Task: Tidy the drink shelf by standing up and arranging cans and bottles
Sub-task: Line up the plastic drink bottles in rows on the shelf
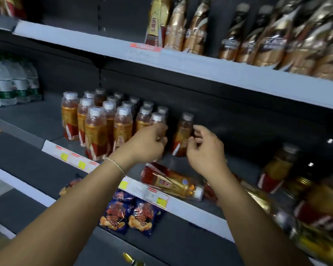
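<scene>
Gripped by the left hand (152,144) is an amber drink bottle (158,123) at the right end of the standing group (108,120); the fingers are curled round its lower body, and only its white cap and shoulder are seen above the knuckles. Just to the right of that grip, a single bottle (183,134) is seen standing slightly tilted, apart from the group. The right hand (204,150) is held just beside this bottle, on its right, with fingers loosely curled and the fingertips near the label; contact cannot be confirmed, and nothing is seen enclosed by the fingers. A thin bracelet (115,165) is worn on the left wrist.

Below and in front of both hands, a bottle of the same kind (173,182) is seen lying on its side near the front edge of the middle shelf (200,214), its cap pointing right. Further right of the right hand, another upright bottle (275,167) and several blurred bottles are seen. Far to the left of the grip, clear water bottles (10,81) are stood on the same shelf. Above the hands, gold-wrapped bottles (258,35) are lined on the upper shelf. Beneath the left forearm, dark snack packets (129,215) are laid on the lower shelf.
</scene>
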Motion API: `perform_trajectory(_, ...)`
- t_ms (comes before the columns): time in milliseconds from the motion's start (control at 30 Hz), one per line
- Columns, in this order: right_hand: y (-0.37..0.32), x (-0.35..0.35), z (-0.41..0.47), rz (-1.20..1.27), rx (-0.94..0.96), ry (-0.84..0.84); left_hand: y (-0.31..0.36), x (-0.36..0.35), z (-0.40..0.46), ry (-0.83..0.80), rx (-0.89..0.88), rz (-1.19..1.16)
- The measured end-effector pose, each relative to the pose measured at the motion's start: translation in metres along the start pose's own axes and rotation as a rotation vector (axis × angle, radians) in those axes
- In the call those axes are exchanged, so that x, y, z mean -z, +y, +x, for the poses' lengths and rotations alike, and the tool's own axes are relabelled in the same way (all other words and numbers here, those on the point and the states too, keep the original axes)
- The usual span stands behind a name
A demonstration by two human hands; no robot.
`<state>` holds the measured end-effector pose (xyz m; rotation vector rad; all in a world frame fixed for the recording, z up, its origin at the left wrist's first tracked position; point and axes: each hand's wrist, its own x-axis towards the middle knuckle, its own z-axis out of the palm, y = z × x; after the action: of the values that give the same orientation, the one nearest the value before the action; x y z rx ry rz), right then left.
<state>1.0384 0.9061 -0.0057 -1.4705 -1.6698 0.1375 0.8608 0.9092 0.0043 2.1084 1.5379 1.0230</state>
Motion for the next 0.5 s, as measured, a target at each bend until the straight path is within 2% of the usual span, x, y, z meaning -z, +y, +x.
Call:
perform_trajectory(233, 0.077, 0.109, -0.05, -0.055, -0.091, 0.079, 0.093, -0.096, -0.009, -0.109, -0.143, -0.074)
perform_trajectory(500, 0.145, 0.198, -0.094, -0.146, -0.22, 0.177, 0.18, -0.188, -0.021, -0.257, -0.304, -0.094)
